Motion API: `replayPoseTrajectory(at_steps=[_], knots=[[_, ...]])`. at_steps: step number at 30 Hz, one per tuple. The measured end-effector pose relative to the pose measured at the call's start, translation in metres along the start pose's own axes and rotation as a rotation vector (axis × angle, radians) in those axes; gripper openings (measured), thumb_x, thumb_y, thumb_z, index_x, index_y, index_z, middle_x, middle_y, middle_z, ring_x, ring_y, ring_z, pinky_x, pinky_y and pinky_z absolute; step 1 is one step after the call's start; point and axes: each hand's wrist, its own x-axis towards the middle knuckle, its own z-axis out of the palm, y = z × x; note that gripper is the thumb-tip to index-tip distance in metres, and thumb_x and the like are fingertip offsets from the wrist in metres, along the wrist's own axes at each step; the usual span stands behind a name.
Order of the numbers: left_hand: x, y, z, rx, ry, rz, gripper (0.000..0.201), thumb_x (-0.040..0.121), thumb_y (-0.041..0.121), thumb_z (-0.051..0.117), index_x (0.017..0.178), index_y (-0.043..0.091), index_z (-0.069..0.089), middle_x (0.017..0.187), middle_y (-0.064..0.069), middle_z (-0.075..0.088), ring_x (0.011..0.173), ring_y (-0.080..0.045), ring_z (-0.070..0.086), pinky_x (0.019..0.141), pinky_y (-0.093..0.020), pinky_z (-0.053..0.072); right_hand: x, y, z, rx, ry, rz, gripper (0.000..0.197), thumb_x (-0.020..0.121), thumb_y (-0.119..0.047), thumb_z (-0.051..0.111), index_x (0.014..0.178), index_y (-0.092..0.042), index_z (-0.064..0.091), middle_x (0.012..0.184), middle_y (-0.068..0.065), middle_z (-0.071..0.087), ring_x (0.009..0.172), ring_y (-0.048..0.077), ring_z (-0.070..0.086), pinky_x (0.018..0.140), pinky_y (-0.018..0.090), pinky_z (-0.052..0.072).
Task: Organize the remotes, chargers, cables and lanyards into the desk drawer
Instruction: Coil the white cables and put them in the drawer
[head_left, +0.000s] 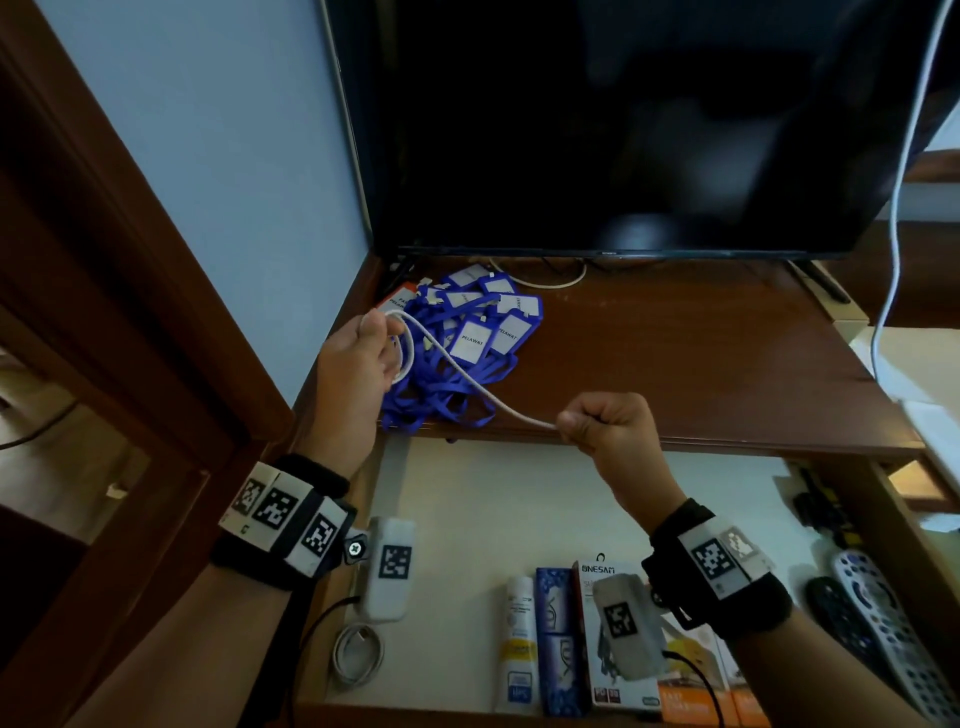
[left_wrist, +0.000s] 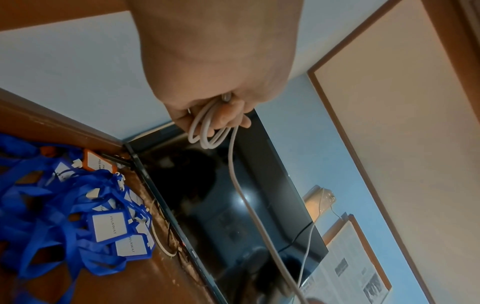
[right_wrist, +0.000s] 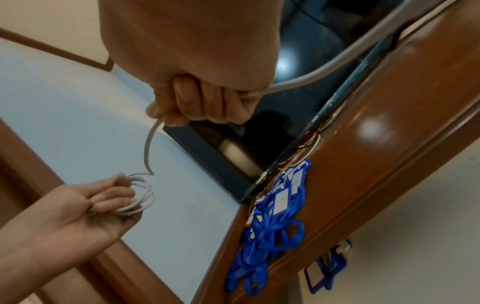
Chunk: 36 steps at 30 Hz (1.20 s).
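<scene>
Cable (head_left: 470, 382) runs taut on a slant between both hands above the open drawer (head_left: 519, 499). The left hand (head_left: 353, 374) grips the wound loops; the right hand (head_left: 605, 423), fist closed round the free length, lies nearer the drawer, so further winding looks likely.

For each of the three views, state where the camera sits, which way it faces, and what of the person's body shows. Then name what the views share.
Head: worn on the head, facing forward and down at the desk top and open drawer; shows both forearms, left hand and right hand.
Left wrist: looks along the left hand at its coiled white cable toward the TV.
Right wrist: looks along the right hand; the left hand shows too.
Shared: the white cable, the blue lanyards and the TV appear in all three.
</scene>
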Motion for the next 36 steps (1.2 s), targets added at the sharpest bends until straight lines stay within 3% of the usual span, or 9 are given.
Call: replayPoseTrajectory(at_steps=[6, 10, 14, 18, 22, 25, 28, 33, 36], knots=[[-0.014, -0.01, 0.014, 0.139, -0.146, 0.043, 0.035, 0.104, 0.021, 0.034, 0.078, 0.012, 0.055, 0.053, 0.002, 0.042, 0.048, -0.01, 0.042, 0.052, -0.017, 0.041, -0.009, -0.015, 0.023, 0.029, -0.211, 0.007, 0.024, 0.074, -0.015, 0.058, 0.05, -0.018, 0.055, 0.039, -0.01, 0.037, 0.04, 0.001, 0.028, 0.045, 0.014, 0.025], [-0.027, -0.015, 0.022, 0.241, -0.272, 0.016, 0.034, 0.104, 0.025, 0.033, 0.088, 0.008, 0.058, 0.063, -0.004, 0.058, 0.062, -0.012, 0.058, 0.065, -0.01, 0.046, -0.003, -0.023, 0.026, 0.088, -0.178, -0.053, 0.026, 0.079, -0.014, 0.057, 0.054, -0.016, 0.056, 0.044, -0.01, 0.039, 0.042, 0.002, 0.029, 0.046, 0.014, 0.025], [-0.038, -0.015, 0.027, 0.198, -0.408, -0.072, 0.032, 0.103, 0.025, 0.036, 0.087, 0.007, 0.059, 0.063, -0.005, 0.063, 0.065, -0.015, 0.062, 0.065, -0.021, 0.049, 0.002, -0.027, 0.025, 0.084, -0.125, -0.074, 0.029, 0.086, -0.009, 0.058, 0.057, -0.013, 0.057, 0.048, -0.008, 0.048, 0.046, 0.003, 0.04, 0.051, 0.013, 0.034], [-0.049, -0.017, 0.032, 0.099, -0.551, -0.101, 0.036, 0.102, 0.023, 0.035, 0.084, 0.003, 0.06, 0.052, -0.01, 0.056, 0.054, -0.025, 0.057, 0.065, -0.031, 0.051, 0.005, -0.03, 0.024, 0.067, -0.052, -0.077, 0.03, 0.088, -0.007, 0.061, 0.058, -0.013, 0.06, 0.051, -0.009, 0.056, 0.049, 0.008, 0.049, 0.052, 0.023, 0.042], [-0.056, -0.018, 0.035, 0.014, -0.59, -0.183, 0.04, 0.1, 0.03, 0.038, 0.08, 0.002, 0.059, 0.044, -0.004, 0.039, 0.042, -0.019, 0.041, 0.046, -0.026, 0.045, 0.004, -0.032, 0.024, 0.0, 0.009, -0.079, 0.029, 0.091, -0.002, 0.06, 0.062, -0.004, 0.06, 0.056, 0.009, 0.056, 0.05, 0.011, 0.052, 0.05, 0.028, 0.047], [-0.057, -0.015, 0.034, -0.033, -0.566, -0.235, 0.041, 0.093, 0.039, 0.043, 0.074, 0.005, 0.057, 0.044, 0.001, 0.03, 0.047, -0.02, 0.032, 0.041, -0.023, 0.036, 0.001, -0.031, 0.022, -0.01, 0.07, -0.075, 0.029, 0.09, 0.001, 0.06, 0.062, -0.006, 0.058, 0.052, -0.003, 0.052, 0.042, -0.002, 0.046, 0.047, 0.009, 0.038], [-0.057, -0.012, 0.031, -0.041, -0.573, -0.283, 0.039, 0.094, 0.036, 0.045, 0.069, 0.007, 0.054, 0.042, 0.004, 0.028, 0.046, -0.019, 0.026, 0.048, -0.027, 0.03, -0.004, -0.026, 0.019, -0.046, 0.103, -0.103, 0.028, 0.089, -0.004, 0.063, 0.064, -0.013, 0.059, 0.052, -0.011, 0.052, 0.049, 0.002, 0.042, 0.052, 0.016, 0.037], [-0.059, -0.004, 0.028, -0.035, -0.646, -0.335, 0.034, 0.081, 0.041, 0.056, 0.065, 0.012, 0.05, 0.043, 0.004, 0.025, 0.036, -0.011, 0.024, 0.059, -0.03, 0.036, -0.014, -0.037, 0.016, 0.168, -0.139, 0.017, 0.018, 0.09, -0.009, 0.063, 0.103, 0.003, 0.06, 0.064, -0.012, 0.064, 0.048, -0.002, 0.05, 0.047, 0.009, 0.035], [-0.058, -0.002, 0.029, -0.031, -0.64, -0.367, 0.035, 0.086, 0.036, 0.056, 0.061, 0.014, 0.047, 0.042, 0.005, 0.026, 0.033, -0.009, 0.022, 0.051, -0.023, 0.037, -0.016, -0.041, 0.017, 0.117, -0.373, 0.041, 0.009, 0.093, -0.007, 0.058, 0.092, -0.005, 0.066, 0.053, -0.011, 0.053, 0.044, 0.0, 0.036, 0.044, 0.01, 0.029]])
